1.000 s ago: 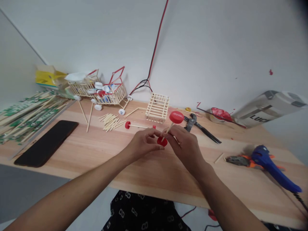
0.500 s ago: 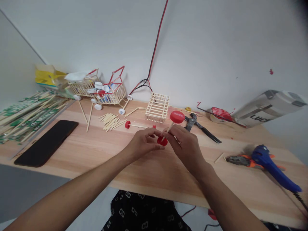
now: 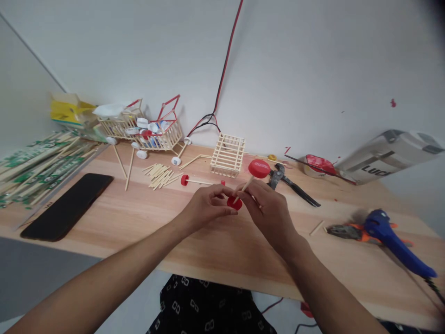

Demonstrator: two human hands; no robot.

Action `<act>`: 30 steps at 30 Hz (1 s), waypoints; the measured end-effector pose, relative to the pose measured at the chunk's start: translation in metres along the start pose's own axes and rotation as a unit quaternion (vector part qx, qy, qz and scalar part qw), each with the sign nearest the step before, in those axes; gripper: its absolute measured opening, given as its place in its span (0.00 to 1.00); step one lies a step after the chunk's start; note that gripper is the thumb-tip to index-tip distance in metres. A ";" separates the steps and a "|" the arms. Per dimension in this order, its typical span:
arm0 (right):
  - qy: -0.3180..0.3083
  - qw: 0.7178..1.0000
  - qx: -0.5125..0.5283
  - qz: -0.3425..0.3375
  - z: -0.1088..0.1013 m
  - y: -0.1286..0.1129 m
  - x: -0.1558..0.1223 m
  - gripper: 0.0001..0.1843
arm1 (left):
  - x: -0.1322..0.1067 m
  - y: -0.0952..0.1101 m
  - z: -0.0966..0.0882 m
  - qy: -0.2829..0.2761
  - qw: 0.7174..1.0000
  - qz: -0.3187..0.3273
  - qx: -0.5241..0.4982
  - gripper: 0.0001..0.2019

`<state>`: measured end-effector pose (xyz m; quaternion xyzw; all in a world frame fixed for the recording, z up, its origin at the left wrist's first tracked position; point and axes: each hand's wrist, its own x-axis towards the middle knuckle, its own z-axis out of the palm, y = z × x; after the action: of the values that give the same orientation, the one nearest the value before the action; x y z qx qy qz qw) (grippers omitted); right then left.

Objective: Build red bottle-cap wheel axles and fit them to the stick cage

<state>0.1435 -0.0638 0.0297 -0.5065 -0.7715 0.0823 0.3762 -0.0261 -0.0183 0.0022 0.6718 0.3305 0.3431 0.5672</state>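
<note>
Both my hands meet above the middle of the wooden table (image 3: pixel 139 218). My left hand (image 3: pixel 205 206) pinches a small red bottle cap (image 3: pixel 234 203) at the lower end of a thin wooden stick (image 3: pixel 246 185). My right hand (image 3: pixel 269 208) grips that stick, which tilts up to the right. A second red cap (image 3: pixel 259 168) sits on the stick's upper end. Just behind my hands lies another stick axle with red caps (image 3: pixel 200 181) on the table.
A small stick cage (image 3: pixel 228 155) stands behind my hands. A stick cart with caps (image 3: pixel 153 130) and loose sticks (image 3: pixel 160 175) lie at back left. A black phone (image 3: pixel 67 206) lies left. Black pliers (image 3: pixel 290 183) and a blue glue gun (image 3: pixel 392 239) lie right.
The stick's upper red cap has shifted slightly to the right as the stick tilted. Both hands stay in place.
</note>
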 end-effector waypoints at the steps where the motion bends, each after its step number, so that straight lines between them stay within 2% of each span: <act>1: 0.000 1.000 0.000 0.001 0.000 0.000 0.000 0.12 | 0.000 0.000 0.000 0.000 1.000 0.000 0.001 0.15; 30: 0.007 1.000 -0.026 -0.004 0.001 0.001 0.000 0.11 | 0.000 -0.003 -0.001 -0.003 1.000 -0.003 0.013 0.14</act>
<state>0.1434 -0.0634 0.0280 -0.5135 -0.7726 0.0572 0.3690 -0.0267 -0.0171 -0.0005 0.6789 0.3351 0.3351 0.5608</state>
